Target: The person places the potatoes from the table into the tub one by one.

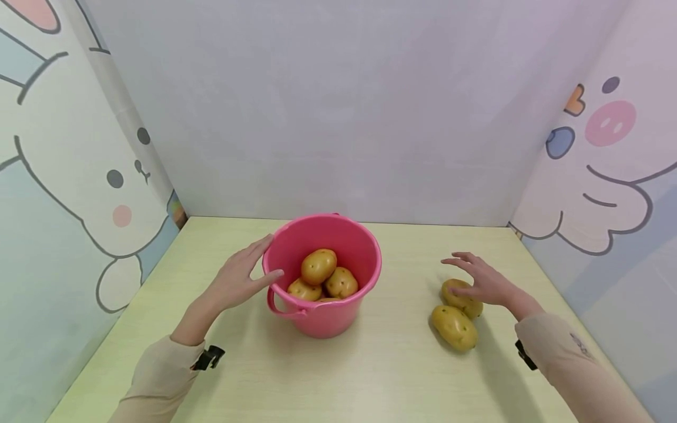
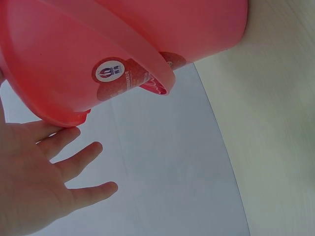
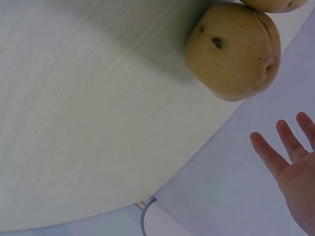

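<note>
A pink bucket [image 1: 344, 244] stands mid-table with several potatoes [image 1: 319, 265] inside. My left hand [image 1: 240, 276] is open, its fingers straight against the bucket's left rim; in the left wrist view the bucket's wall [image 2: 74, 44] fills the top and my left hand [image 2: 39, 182] lies spread below it. Two potatoes lie on the table at the right: a far potato [image 1: 471, 305] and a near potato [image 1: 454, 327]. My right hand [image 1: 478, 279] hovers open just above the far one. The right wrist view shows one potato [image 3: 234, 51] and my open right hand [image 3: 295, 162].
The pale wooden table [image 1: 370, 376] is boxed in by a plain back wall [image 1: 338, 117] and cartoon-printed side panels [image 1: 63, 176]. The bucket's handle [image 1: 282, 305] hangs down its front left side.
</note>
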The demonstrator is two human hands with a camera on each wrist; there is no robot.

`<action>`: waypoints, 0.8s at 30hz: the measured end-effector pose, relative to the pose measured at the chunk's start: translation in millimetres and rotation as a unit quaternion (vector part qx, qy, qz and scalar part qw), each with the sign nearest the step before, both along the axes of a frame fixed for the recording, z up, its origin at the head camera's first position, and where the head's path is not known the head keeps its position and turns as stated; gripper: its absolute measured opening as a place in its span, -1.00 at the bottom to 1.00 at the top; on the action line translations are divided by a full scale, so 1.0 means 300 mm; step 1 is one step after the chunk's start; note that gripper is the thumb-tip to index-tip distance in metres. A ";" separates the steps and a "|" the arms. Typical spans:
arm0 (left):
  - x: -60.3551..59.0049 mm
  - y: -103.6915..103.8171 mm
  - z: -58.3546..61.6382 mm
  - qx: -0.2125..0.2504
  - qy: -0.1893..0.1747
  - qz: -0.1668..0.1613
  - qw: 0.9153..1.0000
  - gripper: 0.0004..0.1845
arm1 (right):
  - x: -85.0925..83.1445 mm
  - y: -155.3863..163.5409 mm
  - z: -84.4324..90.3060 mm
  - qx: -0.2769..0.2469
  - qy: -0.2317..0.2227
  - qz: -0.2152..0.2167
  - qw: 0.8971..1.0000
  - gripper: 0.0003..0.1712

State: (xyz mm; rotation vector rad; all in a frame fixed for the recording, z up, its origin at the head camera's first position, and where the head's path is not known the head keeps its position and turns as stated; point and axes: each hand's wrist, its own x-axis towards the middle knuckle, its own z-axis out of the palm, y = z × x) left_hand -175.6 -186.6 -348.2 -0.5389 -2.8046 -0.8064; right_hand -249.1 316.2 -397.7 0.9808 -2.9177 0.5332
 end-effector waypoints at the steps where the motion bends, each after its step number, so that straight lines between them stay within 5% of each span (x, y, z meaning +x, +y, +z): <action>1: 0.000 0.000 0.000 -0.001 0.000 0.000 1.000 -0.17 | 0.002 0.005 -0.007 -0.002 -0.004 0.000 1.000 -0.31; 24: 0.000 -0.002 0.001 0.003 0.000 -0.002 1.000 -0.16 | 0.027 0.054 -0.076 -0.006 -0.105 -0.029 0.994 -0.29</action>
